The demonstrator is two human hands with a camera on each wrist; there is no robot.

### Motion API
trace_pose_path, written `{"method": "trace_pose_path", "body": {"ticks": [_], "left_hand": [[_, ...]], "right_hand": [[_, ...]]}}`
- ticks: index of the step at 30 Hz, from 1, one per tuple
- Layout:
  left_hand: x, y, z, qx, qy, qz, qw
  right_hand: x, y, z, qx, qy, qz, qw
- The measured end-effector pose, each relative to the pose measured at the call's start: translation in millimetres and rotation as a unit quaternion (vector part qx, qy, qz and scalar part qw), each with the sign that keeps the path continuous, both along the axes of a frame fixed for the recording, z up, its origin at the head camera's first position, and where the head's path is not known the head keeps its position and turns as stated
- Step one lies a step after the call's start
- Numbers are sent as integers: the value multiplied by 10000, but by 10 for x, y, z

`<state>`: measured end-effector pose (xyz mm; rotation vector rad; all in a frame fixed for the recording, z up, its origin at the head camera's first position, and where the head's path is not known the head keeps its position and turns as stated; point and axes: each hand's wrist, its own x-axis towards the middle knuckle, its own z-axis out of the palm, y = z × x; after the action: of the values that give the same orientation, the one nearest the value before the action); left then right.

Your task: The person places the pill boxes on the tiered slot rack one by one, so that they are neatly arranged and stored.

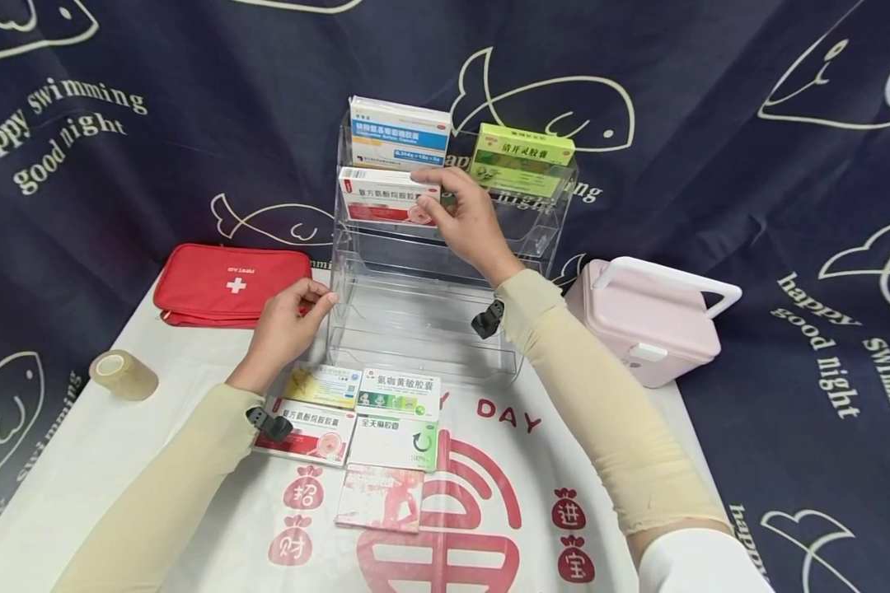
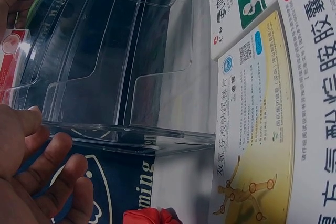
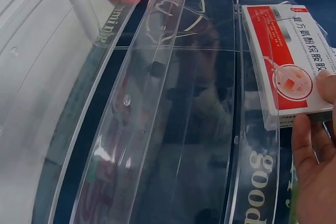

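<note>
Transparent lips (image 2: 163,98) front the open lower rack tiers (image 1: 415,311).

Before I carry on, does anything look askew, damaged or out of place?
Nothing looks damaged or spilled. Mildly odd: the pouch, whose lettering reads upside down in the head view while the green box reads upright, and the tape, which sits close to the left edge of the table.

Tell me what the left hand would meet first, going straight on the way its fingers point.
Most likely the left side of the clear, tiered plastic rack: the left hand is right beside it, perhaps touching; the exact gap is unclear.
</note>
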<state>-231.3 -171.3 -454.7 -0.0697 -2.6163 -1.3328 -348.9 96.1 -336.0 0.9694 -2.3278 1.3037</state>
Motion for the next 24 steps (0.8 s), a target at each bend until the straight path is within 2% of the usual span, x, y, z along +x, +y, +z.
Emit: {"method": "trace_pose_path", "body": {"ticks": [8,12,24], "left_hand": [[4,7,-5,-21,12,-25,10000],[1,3,-8,-28,-25,-30,10000],[-9,6,-25,-5,-150,-12,9999]], "right_hand": [[28,-12,-5,174,-56,-45,9998],[38,4,5,430,0,-156,9990],[76,84,35,1389,574,-449,9876]]}}
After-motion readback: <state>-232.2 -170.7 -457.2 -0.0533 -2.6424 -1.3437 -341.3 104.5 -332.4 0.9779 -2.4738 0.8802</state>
